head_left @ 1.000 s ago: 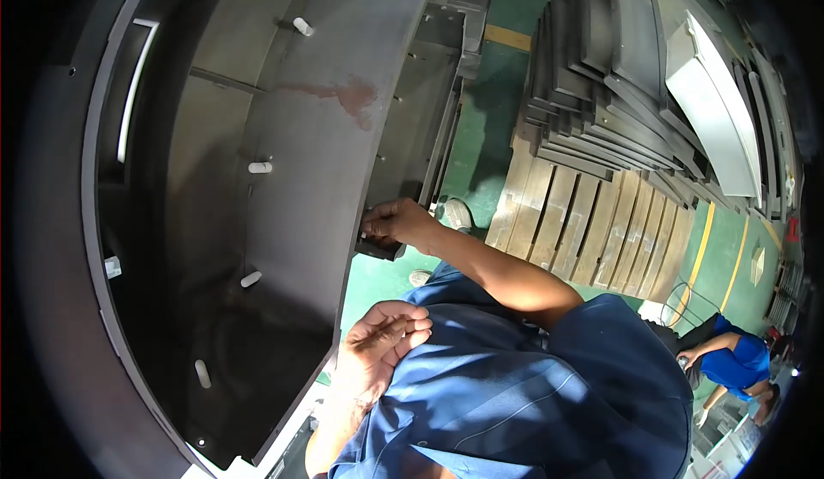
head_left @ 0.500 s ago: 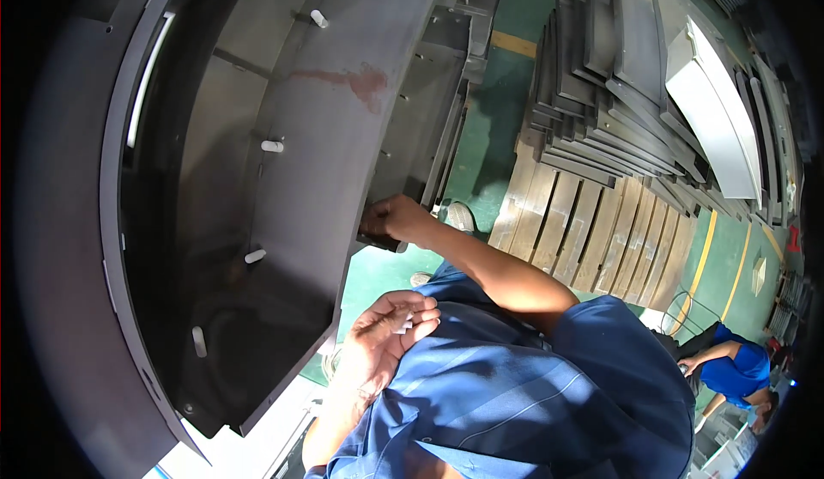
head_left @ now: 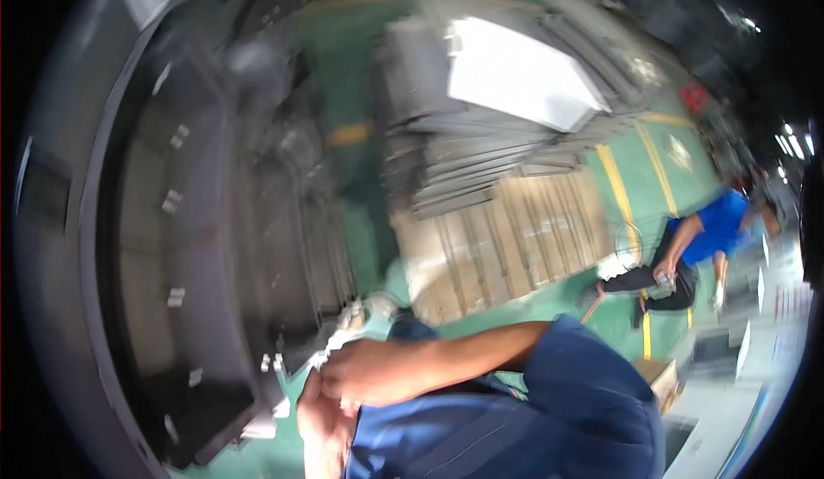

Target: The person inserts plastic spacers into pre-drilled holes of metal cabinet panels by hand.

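My right hand reaches across my front and meets my left hand, its bent fingers over the left palm. The left hand is curled; small white plugs show as a blurred patch by its fingertips. What the right fingers pinch, if anything, is hidden between the hands. To the left stands a large dark metal panel with a raised rim, blurred by motion. Several short white plugs stick out of its face in a column.
More dark metal parts stand just beyond the panel. A wooden pallet carries stacked grey panels, with a white panel on top. At right a person in a blue shirt bends over the green floor.
My right hand has come away from the panel's lower edge to my left hand. The view has swung right, so the pallet and the other person sit further left.
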Motion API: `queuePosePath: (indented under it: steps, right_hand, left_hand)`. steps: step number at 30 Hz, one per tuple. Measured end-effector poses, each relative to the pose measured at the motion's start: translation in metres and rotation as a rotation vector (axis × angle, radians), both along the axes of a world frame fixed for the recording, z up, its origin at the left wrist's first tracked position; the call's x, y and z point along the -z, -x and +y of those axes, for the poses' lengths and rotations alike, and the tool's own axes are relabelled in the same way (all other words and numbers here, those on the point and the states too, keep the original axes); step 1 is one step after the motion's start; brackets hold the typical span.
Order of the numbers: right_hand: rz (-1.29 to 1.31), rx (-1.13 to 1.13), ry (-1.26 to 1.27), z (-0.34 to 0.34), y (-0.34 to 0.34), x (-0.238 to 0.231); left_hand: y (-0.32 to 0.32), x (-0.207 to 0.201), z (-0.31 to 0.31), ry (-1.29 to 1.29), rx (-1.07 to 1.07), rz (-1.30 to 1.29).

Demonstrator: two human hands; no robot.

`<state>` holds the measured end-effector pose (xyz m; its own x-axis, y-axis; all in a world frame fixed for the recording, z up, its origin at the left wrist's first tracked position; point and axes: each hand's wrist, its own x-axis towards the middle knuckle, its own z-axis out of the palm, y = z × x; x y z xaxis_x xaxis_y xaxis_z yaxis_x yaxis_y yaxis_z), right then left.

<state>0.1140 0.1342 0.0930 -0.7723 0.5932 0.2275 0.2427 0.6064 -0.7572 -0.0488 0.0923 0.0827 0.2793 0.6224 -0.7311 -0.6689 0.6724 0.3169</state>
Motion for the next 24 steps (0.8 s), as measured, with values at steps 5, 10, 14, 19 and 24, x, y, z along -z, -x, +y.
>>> queuePosePath:
  steps: [5,10,14,19,24]
  right_hand:
    - [-0.291,0.19,-0.174,-0.03,0.02,0.026]
    - [-0.326,0.41,-0.396,-0.044,0.007,0.008]
    - [-0.219,0.345,-0.215,-0.04,-0.005,0.006]
    - [-0.121,0.288,-0.123,-0.028,-0.005,-0.015]
    - [0.205,0.336,0.193,0.012,-0.006,-0.012]
  left_hand:
    - [-0.017,-0.004,0.012,-0.091,0.207,-0.025]
    - [-0.018,-0.002,0.019,-0.141,0.389,0.038]
    - [-0.003,0.003,0.019,-0.143,0.434,0.121]
    - [0.013,0.005,0.017,-0.11,0.439,0.231]
    - [0.018,0.006,0.017,0.077,0.054,-0.042]
